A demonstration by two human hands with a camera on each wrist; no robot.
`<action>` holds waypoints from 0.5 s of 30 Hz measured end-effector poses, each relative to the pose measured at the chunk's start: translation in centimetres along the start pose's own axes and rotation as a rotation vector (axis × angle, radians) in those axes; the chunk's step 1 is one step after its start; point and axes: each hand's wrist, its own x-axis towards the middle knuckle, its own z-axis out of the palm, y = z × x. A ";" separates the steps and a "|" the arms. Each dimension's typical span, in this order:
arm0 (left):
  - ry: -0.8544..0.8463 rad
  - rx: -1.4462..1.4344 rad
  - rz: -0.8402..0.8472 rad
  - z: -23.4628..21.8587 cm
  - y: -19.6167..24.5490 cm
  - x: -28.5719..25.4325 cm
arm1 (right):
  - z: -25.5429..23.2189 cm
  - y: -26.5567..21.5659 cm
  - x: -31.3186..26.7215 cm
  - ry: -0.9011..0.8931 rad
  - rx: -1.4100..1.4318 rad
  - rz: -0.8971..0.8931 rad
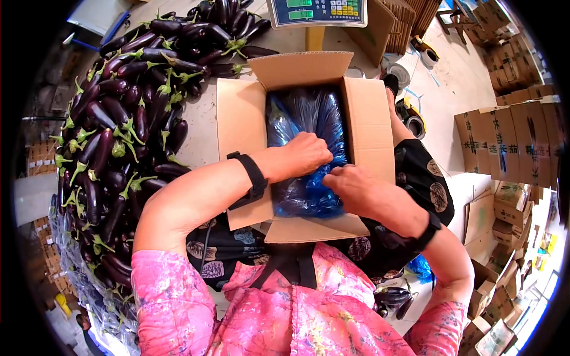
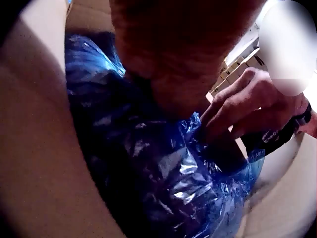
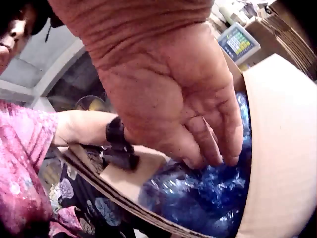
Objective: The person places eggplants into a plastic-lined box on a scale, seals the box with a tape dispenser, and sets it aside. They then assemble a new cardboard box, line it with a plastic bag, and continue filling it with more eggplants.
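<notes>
Inside the carton (image 1: 368, 118), the blue bag (image 1: 326, 118) is pinched by the curled left hand (image 1: 304, 153) and right hand (image 1: 363, 191); the carton is bordered by heaped eggplants (image 1: 102, 115) and a scale (image 1: 317, 13).

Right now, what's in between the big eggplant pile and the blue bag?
In the head view, a strip of floor, then the box's left flap. Lower down, the left forearm crosses over.

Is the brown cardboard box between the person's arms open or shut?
The brown cardboard box is open: its flaps splay outward, exposing the shiny blue plastic bag inside.
</notes>
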 end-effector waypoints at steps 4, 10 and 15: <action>-0.164 -0.007 -0.113 -0.8 0.5 0.5 | -1.8 -1.6 -1.3 -0.084 0.115 -0.009; -0.306 -0.119 -0.173 -3.0 1.3 0.5 | 8.5 1.5 5.4 0.066 -0.067 -0.115; -0.525 -0.114 -0.082 -1.1 1.9 0.3 | 7.7 1.3 3.4 -0.072 -0.196 -0.088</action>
